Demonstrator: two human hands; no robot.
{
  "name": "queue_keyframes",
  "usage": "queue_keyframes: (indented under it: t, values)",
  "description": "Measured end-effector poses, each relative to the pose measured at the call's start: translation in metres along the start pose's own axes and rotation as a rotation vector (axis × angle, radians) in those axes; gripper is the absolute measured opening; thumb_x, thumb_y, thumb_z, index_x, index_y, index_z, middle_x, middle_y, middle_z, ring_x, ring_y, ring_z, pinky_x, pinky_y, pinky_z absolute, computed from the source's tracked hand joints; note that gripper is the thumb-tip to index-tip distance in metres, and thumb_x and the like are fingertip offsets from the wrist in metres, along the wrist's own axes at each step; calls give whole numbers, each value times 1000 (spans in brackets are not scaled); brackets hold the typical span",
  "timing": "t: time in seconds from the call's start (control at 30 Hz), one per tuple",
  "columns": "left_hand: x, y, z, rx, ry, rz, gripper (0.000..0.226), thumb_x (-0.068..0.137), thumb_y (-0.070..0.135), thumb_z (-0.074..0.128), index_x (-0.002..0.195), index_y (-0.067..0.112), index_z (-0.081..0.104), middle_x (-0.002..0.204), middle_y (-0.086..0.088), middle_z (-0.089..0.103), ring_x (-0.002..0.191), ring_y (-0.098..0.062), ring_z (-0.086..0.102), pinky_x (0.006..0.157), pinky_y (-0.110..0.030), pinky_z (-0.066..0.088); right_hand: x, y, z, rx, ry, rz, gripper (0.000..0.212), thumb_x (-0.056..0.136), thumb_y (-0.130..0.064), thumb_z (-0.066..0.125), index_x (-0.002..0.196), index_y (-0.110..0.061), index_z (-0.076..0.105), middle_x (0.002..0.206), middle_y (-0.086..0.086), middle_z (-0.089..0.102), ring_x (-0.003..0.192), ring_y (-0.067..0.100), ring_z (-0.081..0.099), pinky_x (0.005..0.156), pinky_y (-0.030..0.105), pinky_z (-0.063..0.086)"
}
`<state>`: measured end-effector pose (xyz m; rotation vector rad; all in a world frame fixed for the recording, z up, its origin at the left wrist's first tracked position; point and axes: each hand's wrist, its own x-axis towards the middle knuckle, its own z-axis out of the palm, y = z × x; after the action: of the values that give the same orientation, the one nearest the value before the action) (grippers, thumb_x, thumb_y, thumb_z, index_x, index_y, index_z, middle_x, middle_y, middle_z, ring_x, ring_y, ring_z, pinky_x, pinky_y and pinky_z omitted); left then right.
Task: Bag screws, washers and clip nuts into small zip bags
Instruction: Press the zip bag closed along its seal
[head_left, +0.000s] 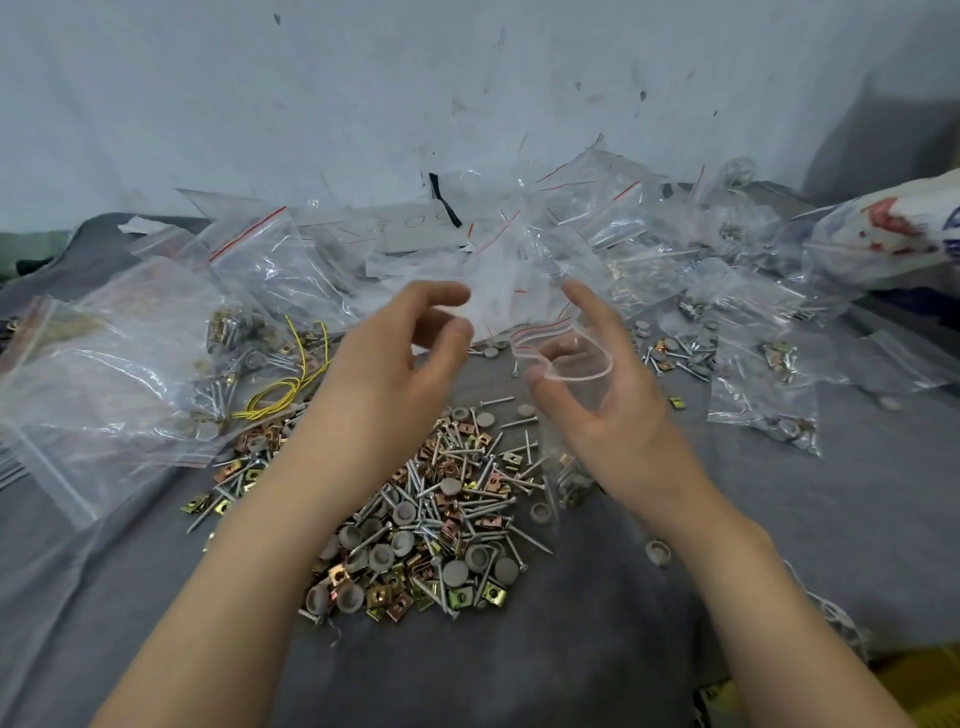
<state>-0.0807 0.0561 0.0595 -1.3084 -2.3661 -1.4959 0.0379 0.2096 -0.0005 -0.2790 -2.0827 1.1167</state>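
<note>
Your right hand gripped a small zip bag, mouth spread for loading above the hardware pile; your left hand curled nearby, grip unclear.

Grey cloth, yellow wire

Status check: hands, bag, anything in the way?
Right hand holds zip bag, mouth open. Left hand beside it, fingers curled, grip unclear. Hardware pile below, nothing in the way.
</note>
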Motion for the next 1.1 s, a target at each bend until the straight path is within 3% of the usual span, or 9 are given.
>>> queue_keyframes:
  t: [0.1, 0.27, 0.37, 0.43, 0.5, 0.57, 0.7, 0.87, 1.1]
  values:
    - [-1, -17, -9, 176, -137, -66, 25, 98, 37, 53, 122, 33, 59, 95, 19, 64, 84, 6, 59, 76, -22, 47, 1, 3, -5, 29, 40, 7, 63, 90, -48, 65, 145, -53, 35, 106, -28, 66, 99, -5, 64, 79, 3, 43]
    - [-4, -36, -24, 440, -337, -127, 20, 99, 35, 50, 114, 31, 63, 89, 21, 61, 82, 11, 54, 69, -10, 39, 0, 4, -10, 61, 47, 17, 61, 93, -43, 65, 144, -55, 34, 110, -24, 68, 102, -1, 67, 86, 18, 45]
    - [-7, -42, -28, 559, -468, -213, 16, 100, 34, 50, 108, 33, 64, 88, 16, 62, 77, -1, 59, 69, -22, 47, -1, 5, -10, 67, 54, 13, 61, 93, -45, 65, 145, -53, 35, 109, -24, 68, 102, -4, 67, 86, 16, 45]
    - [-8, -44, -28, 587, -511, -225, 15, 101, 33, 49, 106, 34, 62, 86, 16, 59, 74, -2, 58, 64, -22, 44, -1, 5, -10, 71, 50, 15, 62, 92, -46, 64, 145, -53, 34, 110, -23, 68, 104, -3, 66, 86, 16, 44]
    - [-8, -44, -26, 601, -523, -219, 16, 101, 31, 48, 110, 32, 62, 89, 16, 58, 79, -4, 58, 65, -22, 41, -1, 5, -9, 66, 52, 10, 62, 91, -48, 64, 146, -53, 34, 110, -25, 67, 106, -9, 62, 84, 7, 44]
    - [-8, -47, -22, 646, -488, -197, 21, 102, 29, 48, 117, 26, 62, 104, 6, 62, 96, -14, 58, 80, -28, 43, 0, 5, -9, 56, 56, 12, 62, 91, -49, 63, 145, -54, 34, 110, -28, 66, 109, -13, 59, 83, -1, 38]
    - [-10, -53, -16, 760, -416, -200, 34, 102, 32, 47, 135, 25, 52, 128, -6, 53, 124, -25, 45, 103, -37, 36, 1, 5, -7, 50, 58, 12, 62, 89, -52, 63, 144, -56, 33, 111, -32, 65, 108, -10, 62, 81, 3, 43]
    - [-11, -56, -14, 786, -458, -248, 29, 102, 34, 47, 127, 24, 56, 124, -6, 52, 120, -27, 48, 101, -37, 40, 1, 4, -7, 46, 54, 15, 63, 91, -50, 64, 146, -55, 33, 111, -30, 66, 109, -10, 61, 83, 5, 44]
    - [-10, -56, -15, 784, -419, -226, 21, 101, 32, 50, 114, 23, 63, 114, -1, 55, 109, -23, 54, 93, -36, 45, -2, 2, -10, 8, 43, 21, 63, 97, -35, 67, 150, -45, 34, 108, -38, 63, 101, -19, 59, 79, -4, 36]
